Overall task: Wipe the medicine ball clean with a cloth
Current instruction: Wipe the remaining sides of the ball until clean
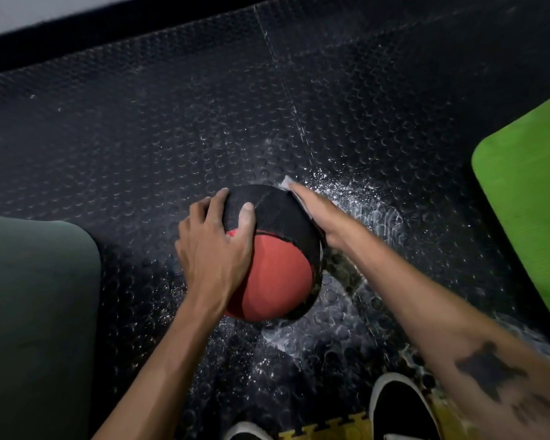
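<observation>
A red and black medicine ball rests on the black studded rubber floor in the middle of the head view. My left hand lies spread over its left side, fingers apart and thumb on the black panel, steadying it. My right hand presses flat against the ball's far right side. Only a small white corner of the cloth shows past the fingertips; the hand and the ball hide the remainder of it.
White powder or wet smears cover the floor right of and below the ball. A green mat lies at the right, a dark green pad at the left. My black shoes stand at the bottom on yellow puzzle tiles.
</observation>
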